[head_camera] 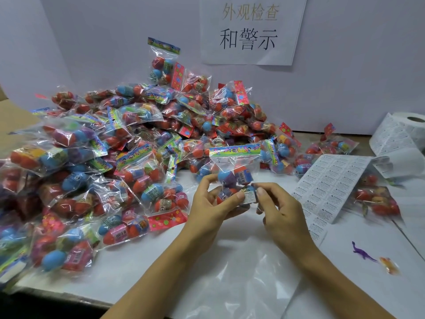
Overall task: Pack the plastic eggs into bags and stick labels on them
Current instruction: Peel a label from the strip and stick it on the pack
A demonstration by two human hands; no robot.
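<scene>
Left hand (212,201): I grip the held bag (234,178) from below, above the table's (230,245) middle.
Right hand (279,209): I pinch the warning label (249,196) against its film.
Risk: label likely creases if film slips.
Bag contents: several plastic eggs (224,177).
Pile (115,153): filled bags, left.

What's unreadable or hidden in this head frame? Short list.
- Warning label, head view: the small print is too small to read, and the thumbs of the left hand and right hand cover its edges.
- Label sheet: text too small.
- Label roll: cut off by the right edge.
- Left end of the bag pile: blurred and cut off by the frame edge.
- Orange toy beside the purple dinosaur: too blurred to identify.
</scene>
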